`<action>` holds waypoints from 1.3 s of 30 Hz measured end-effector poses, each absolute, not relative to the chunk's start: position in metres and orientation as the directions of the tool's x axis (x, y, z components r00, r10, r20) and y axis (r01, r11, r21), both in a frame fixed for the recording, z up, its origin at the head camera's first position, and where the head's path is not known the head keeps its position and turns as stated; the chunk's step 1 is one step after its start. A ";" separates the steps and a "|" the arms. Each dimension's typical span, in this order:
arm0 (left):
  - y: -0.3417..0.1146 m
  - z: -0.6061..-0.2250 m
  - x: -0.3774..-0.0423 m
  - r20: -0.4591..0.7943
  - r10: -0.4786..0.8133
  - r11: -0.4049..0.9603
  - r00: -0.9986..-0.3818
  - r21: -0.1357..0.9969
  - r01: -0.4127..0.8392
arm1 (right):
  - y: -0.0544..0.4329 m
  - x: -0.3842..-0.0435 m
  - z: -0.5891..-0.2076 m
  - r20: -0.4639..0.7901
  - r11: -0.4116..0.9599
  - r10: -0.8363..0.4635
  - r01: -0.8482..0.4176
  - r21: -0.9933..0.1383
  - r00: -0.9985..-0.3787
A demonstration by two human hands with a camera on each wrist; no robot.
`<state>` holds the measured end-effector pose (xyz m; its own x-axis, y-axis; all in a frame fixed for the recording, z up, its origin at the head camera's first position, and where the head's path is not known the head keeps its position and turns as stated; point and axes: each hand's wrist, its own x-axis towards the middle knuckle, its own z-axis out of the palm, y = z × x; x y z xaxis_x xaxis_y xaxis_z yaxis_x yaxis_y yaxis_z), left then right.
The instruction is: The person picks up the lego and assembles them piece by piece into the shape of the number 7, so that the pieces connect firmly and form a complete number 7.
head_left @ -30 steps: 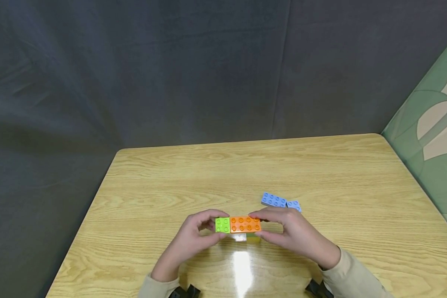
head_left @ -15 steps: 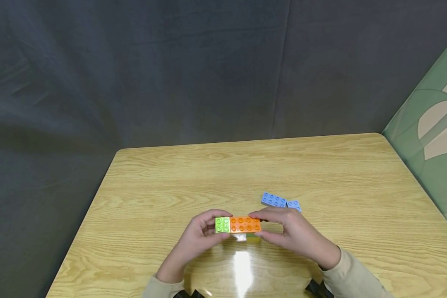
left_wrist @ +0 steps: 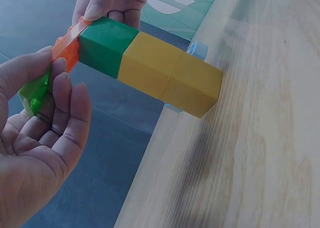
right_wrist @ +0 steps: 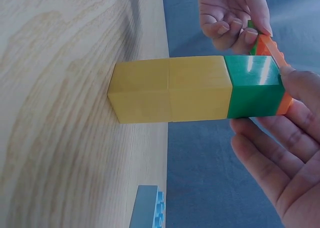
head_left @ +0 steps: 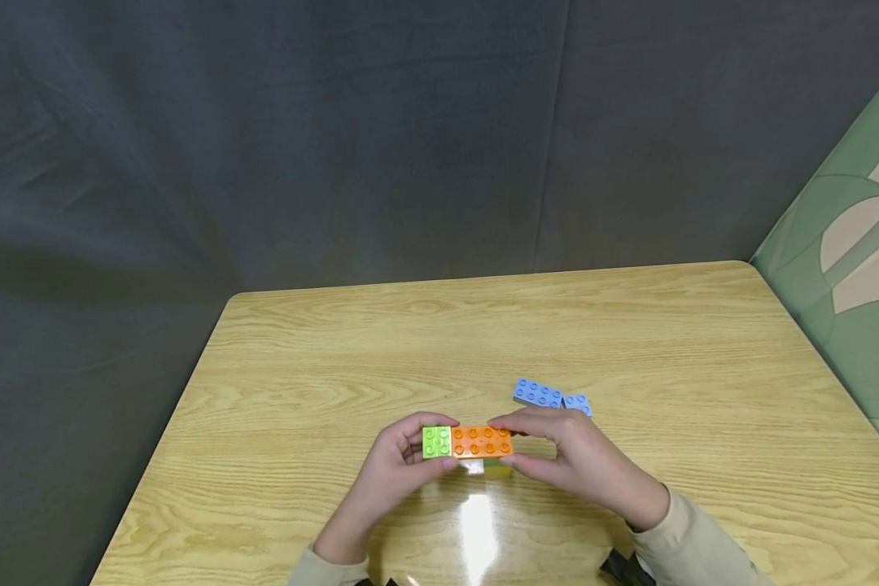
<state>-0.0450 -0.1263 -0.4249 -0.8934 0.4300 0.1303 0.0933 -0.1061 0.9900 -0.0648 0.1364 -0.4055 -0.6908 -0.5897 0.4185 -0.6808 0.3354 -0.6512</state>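
A tower of two yellow blocks [right_wrist: 170, 93] with a dark green block [right_wrist: 255, 83] on top stands on the table. Across its top lies a thin orange brick [head_left: 481, 442] whose left part juts out past the tower. At that left end sits a small light green brick [head_left: 436, 442], side by side with the orange one. My left hand [head_left: 403, 456] pinches around the light green brick, thumb in front and index finger behind, fingertips right at the seam with the orange. My right hand [head_left: 567, 448] pinches the orange brick's right end, its thumb in front, other fingers by the dark green block.
Two blue bricks, a longer one [head_left: 538, 392] and a shorter one [head_left: 578, 403], lie on the wooden table [head_left: 322, 342] just behind my right hand. A dark curtain [head_left: 381, 146] hangs beyond the table's far edge.
My left hand has slid slightly to the right, its fingertips now at the seam between light green and orange. The glare on the light green brick has shifted. My right hand stays put.
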 end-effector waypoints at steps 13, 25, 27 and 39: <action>-0.120 -0.428 -0.041 0.132 0.381 -0.101 -0.915 0.990 0.101 | 0.137 -0.065 -0.406 0.421 0.339 -0.587 -0.682 -0.648 -0.691; -0.120 -0.428 -0.040 0.123 0.375 -0.102 -0.919 0.991 0.091 | 0.138 -0.065 -0.405 0.396 0.329 -0.590 -0.658 -0.677 -0.703; -0.120 -0.428 -0.040 0.122 0.373 -0.099 -0.920 0.991 0.091 | 0.138 -0.065 -0.405 0.398 0.329 -0.590 -0.660 -0.675 -0.702; -0.121 -0.425 -0.041 0.135 0.385 -0.102 -0.913 0.989 0.104 | 0.143 -0.065 -0.403 0.355 0.338 -0.592 -0.623 -0.706 -0.724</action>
<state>-0.0405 -0.1212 -0.4254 -0.9131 0.3846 0.1355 0.1040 -0.1016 0.9894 -0.0645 0.1433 -0.4030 -0.7238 -0.5917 0.3550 -0.6225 0.3379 -0.7059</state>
